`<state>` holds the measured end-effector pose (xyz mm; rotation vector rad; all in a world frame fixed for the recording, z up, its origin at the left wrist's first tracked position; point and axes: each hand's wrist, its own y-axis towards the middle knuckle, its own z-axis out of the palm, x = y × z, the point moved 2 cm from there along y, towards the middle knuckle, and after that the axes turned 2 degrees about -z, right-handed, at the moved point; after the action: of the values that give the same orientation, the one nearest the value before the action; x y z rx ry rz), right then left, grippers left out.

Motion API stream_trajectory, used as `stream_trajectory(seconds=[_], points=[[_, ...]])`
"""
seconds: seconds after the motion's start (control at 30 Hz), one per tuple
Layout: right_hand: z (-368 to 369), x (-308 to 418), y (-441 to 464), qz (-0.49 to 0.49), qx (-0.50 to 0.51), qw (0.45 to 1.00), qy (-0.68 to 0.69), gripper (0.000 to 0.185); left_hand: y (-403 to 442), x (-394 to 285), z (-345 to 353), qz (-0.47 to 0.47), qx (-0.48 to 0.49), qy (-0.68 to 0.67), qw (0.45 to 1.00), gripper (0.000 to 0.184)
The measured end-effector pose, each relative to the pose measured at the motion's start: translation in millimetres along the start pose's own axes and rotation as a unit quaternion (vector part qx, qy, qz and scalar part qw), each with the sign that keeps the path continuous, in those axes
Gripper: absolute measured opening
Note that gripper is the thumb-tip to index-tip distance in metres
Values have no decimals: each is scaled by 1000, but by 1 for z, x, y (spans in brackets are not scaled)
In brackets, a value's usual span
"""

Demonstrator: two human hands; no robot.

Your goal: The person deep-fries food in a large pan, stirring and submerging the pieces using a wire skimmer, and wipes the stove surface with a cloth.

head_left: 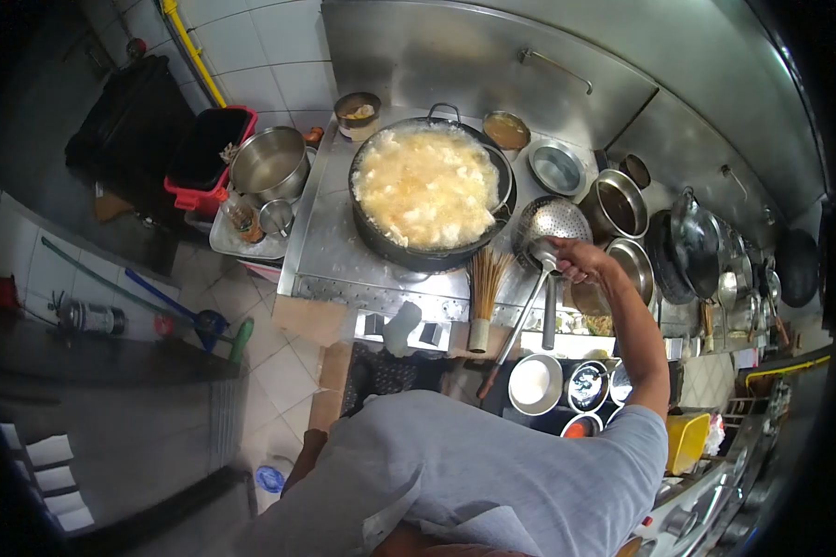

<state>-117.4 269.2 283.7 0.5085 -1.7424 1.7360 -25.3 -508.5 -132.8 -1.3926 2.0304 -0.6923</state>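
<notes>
A large black wok [373, 243] full of bubbling, foamy oil and pale food pieces [427, 186] sits on the steel stove. My right hand [576, 261] reaches to the right of it, fingers closed around or against a metal ladle [543, 251]. Beside that hand lies a perforated strainer [555, 219], its handle pointing toward me. The ladle's long handle slants down to a wooden end. Between wok and ladle is a bamboo brush [485, 288]. My left arm hangs low at my side, and its hand is hidden.
Steel pots [615, 204] and dark pans [664, 255] line the right side. Bowls [534, 383] of white, dark and red contents stand near my right side. At left are a steel pot [269, 165], a bottle [241, 218] and a red-rimmed bin [184, 198].
</notes>
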Motion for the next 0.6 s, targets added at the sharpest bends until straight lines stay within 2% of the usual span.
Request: stream_trajectory(seconds=[0.1,0.17,0.23,0.37,0.43,0.5,0.6], points=[[-15,-4,8,-11,-23,997,69,61,0,-3,-2,20,-8,43,999,16],[-3,-10,11,-19,-41,997,67,59,-1,-2,-3,30,-14,66,997,16],[2,-3,5,-7,41,997,62,56,-3,1,-4,40,-21,85,995,16],[25,-11,9,-19,8,995,96,55,-6,1,-4,59,-38,114,991,15],[17,-21,19,-12,38,995,93,56,-8,-1,-8,72,-48,129,988,15],[-1,-19,22,-28,48,982,178,57,-9,-5,-9,81,-54,138,986,15],[51,-19,12,-18,17,989,148,56,-5,-9,-8,42,-7,172,984,15]])
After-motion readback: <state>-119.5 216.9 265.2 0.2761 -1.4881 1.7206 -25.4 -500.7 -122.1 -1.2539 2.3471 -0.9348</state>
